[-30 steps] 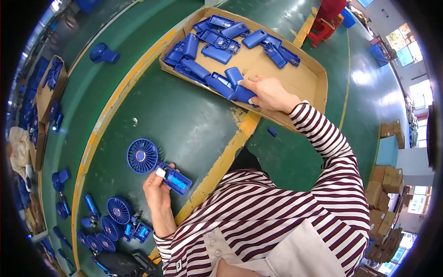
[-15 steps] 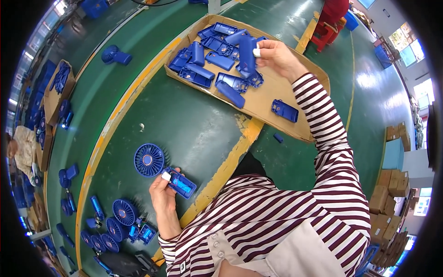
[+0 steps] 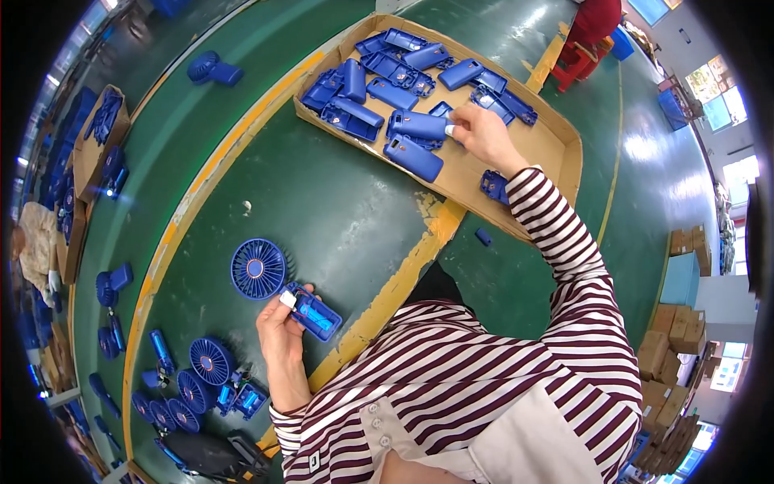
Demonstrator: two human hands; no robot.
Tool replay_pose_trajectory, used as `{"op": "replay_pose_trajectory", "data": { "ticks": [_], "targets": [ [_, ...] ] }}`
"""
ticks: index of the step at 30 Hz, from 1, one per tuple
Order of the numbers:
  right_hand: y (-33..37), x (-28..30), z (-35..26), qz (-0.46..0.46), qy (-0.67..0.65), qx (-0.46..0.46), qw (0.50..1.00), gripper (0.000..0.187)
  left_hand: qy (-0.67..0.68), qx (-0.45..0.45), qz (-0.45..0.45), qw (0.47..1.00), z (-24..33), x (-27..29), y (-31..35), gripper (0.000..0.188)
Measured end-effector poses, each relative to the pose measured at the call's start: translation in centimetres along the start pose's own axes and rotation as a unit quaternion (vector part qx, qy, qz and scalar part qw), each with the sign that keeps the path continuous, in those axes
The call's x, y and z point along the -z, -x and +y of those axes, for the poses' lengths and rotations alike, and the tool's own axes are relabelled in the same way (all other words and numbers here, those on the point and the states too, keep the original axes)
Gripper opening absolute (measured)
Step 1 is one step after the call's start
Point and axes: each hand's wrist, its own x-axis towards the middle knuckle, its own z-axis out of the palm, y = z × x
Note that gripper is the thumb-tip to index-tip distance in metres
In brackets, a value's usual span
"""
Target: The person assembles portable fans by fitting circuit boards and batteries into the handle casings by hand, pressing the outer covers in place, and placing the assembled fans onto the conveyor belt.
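In my left hand [image 3: 278,335] is a small blue handheld fan [image 3: 258,269], its round slatted head pointing away and its handle opened up. A light-blue battery cell [image 3: 314,315] shows inside that handle. My right hand [image 3: 486,137] reaches into a shallow cardboard tray [image 3: 556,181] and pinches the end of a smooth blue plastic handle cover [image 3: 421,125]. More blue covers and hollow half-shells [image 3: 414,157] lie around it in the tray. White coverings sit on fingertips of both hands.
Several blue fans [image 3: 212,360] lie to the lower left on the green table. Beyond a yellow strip, a green belt carries another fan [image 3: 214,69]. A small blue piece [image 3: 483,236] lies below the tray. A red stool [image 3: 574,63] stands far right.
My right hand has lowered the blue handle cover, which was held upright, and it now lies nearly level toward the tray's near side. My left hand still holds the fan.
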Motion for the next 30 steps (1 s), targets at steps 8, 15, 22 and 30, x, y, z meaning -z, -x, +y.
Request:
{"op": "replay_pose_trajectory", "data": {
  "ticks": [8,15,22,30],
  "targets": [
    [-4.3,-1.8,-2.3,-0.103,0.217,0.210,0.948,0.046,0.009,0.003,0.035,0.999,-0.5,0.1,0.3,0.026],
    [-3.9,-0.6,-3.1,-0.053,0.196,0.184,0.962,0.051,0.027,0.020,0.042,0.999,0.2,-1.3,0.3,0.025],
    [6.8,-2.0,-13.3,-0.094,-0.138,0.193,0.967,0.056,0.036,0.024,0.045,0.998,0.3,-1.1,0.5,0.025],
    [11.9,-4.8,-20.7,-0.197,-0.078,0.292,0.933,0.049,0.071,0.027,0.059,0.995,-0.2,-0.8,0.5,0.025]
  ]
}}
